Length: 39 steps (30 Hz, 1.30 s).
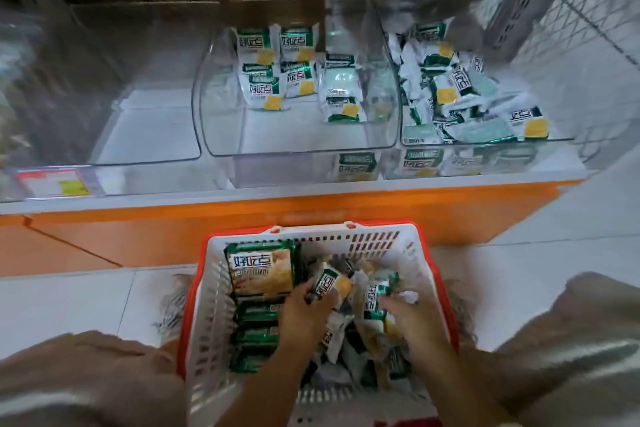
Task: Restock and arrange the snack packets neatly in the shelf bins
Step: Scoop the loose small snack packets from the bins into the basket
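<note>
My left grip [304, 312] is closed round one small packet [330, 284], held just above the heap in the basket [207, 291]. My right grip [414, 319] holds a second packet [374, 302] just beside it. Both grips are inside the basket, which stands on the floor before the shelf.

Basket contents: many loose packets on the right, larger packs [259, 270] stacked along the left. Finding: much stock is yet to be moved.

Shelf: the middle bin [301, 146] holds a few packets in rough rows toward the back, with room in front. The right bin [485, 139] holds a jumbled pile, not arranged. The left bin [149, 156] shows no packets that I can make out.

Assessment: the task is under way and, in my judgement, less than half complete. Filling and tidying both remain.
</note>
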Available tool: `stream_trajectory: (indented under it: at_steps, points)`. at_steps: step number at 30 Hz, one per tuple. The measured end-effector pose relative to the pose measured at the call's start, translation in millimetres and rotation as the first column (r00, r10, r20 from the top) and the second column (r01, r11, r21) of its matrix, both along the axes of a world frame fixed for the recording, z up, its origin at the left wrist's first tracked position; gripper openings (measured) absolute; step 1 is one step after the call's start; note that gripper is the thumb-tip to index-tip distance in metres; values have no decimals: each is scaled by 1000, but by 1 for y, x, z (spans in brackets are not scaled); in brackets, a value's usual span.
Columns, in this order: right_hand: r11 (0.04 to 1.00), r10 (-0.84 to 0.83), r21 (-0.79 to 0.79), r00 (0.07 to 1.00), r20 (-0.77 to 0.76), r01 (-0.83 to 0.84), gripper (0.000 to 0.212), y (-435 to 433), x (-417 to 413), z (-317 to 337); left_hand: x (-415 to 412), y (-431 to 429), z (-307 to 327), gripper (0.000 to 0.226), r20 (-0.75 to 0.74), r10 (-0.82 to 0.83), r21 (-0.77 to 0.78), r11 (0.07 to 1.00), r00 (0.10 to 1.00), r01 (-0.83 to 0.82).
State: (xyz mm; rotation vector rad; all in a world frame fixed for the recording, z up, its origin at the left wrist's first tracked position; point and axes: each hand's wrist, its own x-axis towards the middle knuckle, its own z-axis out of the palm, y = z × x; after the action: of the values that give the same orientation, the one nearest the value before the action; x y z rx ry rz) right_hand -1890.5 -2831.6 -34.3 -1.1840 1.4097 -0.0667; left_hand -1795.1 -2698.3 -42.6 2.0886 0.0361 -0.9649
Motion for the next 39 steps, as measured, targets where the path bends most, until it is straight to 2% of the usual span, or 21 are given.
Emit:
stream_trajectory:
  at_steps: [1, 2, 5, 6, 7, 9, 10, 12, 14, 16, 19, 21, 23, 25, 27, 29, 30, 33, 34, 37, 39]
  points:
    - [999, -24, 40, 999, -38, 26, 65, -1, -3, -9, -2, -1, -10, 60, -38, 11, 12, 1000, 999, -10]
    - [997, -27, 74, 999, -41, 30, 65, -2, -5, -18, -4, -3, -16, 60, -68, 19, -4, 1000, 997, -20]
    - [989, -85, 130, 992, 90, 73, 32, -7, -2, -24, -2, -11, -27, 59, -182, -4, -144, 989, 983, -23]
    - [990, -80, 124, 990, 119, 66, 32, -9, -2, -29, 0, -11, -31, 61, -219, -26, -165, 986, 975, -11]
    - [989, -87, 131, 989, 119, 71, 38, -10, -5, -36, 3, -10, -35, 65, -252, -35, -181, 983, 967, -11]
    - [998, -5, 68, 1000, 0, 5, 57, -13, -16, -66, 8, -6, -40, 60, -255, -65, -152, 988, 965, 26]
    - [999, 41, 28, 997, -65, -39, 58, -13, -21, -77, 10, -4, -38, 52, -220, -91, -123, 990, 971, 65]
    - [992, 116, -27, 985, -130, -120, 43, -4, -21, -48, 12, 1, -30, 36, -141, -136, -77, 989, 981, 126]
    - [985, 135, -91, 985, -108, -145, 34, 3, -14, -14, 15, 2, -13, 32, -14, -165, -82, 983, 986, 163]
    - [974, 138, -181, 990, -2, -136, 31, 5, -7, 5, 19, 1, 17, 31, 185, -172, -103, 976, 968, 193]
    - [940, 189, -319, 961, 203, -118, 25, 12, 12, 45, 32, 2, 75, 23, 485, -112, -182, 957, 867, 225]
    - [897, 270, -424, 914, 302, -125, 20, 13, 28, 81, 51, 4, 118, 27, 624, -65, -226, 939, 778, 260]
    - [838, 374, -523, 864, 338, -158, 17, 10, 43, 119, 75, 9, 158, 27, 738, -67, -210, 923, 672, 323]
    - [782, 448, -607, 807, 385, -145, 20, 2, 62, 156, 104, 14, 192, 27, 829, -98, -118, 932, 551, 343]
    - [712, 531, -685, 756, 382, -154, 24, -12, 89, 184, 134, 21, 213, 28, 896, -112, -25, 953, 429, 302]
    - [607, 621, -758, 739, 264, -239, 25, -29, 127, 197, 162, 29, 214, 33, 937, -99, 18, 971, 336, 236]
    - [534, 651, -792, 741, 161, -297, 26, -40, 148, 197, 173, 32, 207, 39, 928, -73, -4, 978, 364, 207]
    - [329, 656, -774, 721, -226, -541, 54, -68, 214, 179, 192, 37, 190, 61, 756, 37, -119, 990, 654, 81]
    - [294, 645, -739, 696, -314, -606, 65, -77, 233, 171, 197, 37, 184, 65, 704, 60, -137, 989, 707, 53]
    - [275, 618, -636, 639, -458, -721, 94, -97, 270, 149, 207, 34, 174, 63, 688, 59, -162, 984, 723, 75]
    - [295, 603, -581, 619, -502, -759, 105, -103, 280, 140, 210, 33, 171, 49, 686, 38, -192, 973, 726, 131]
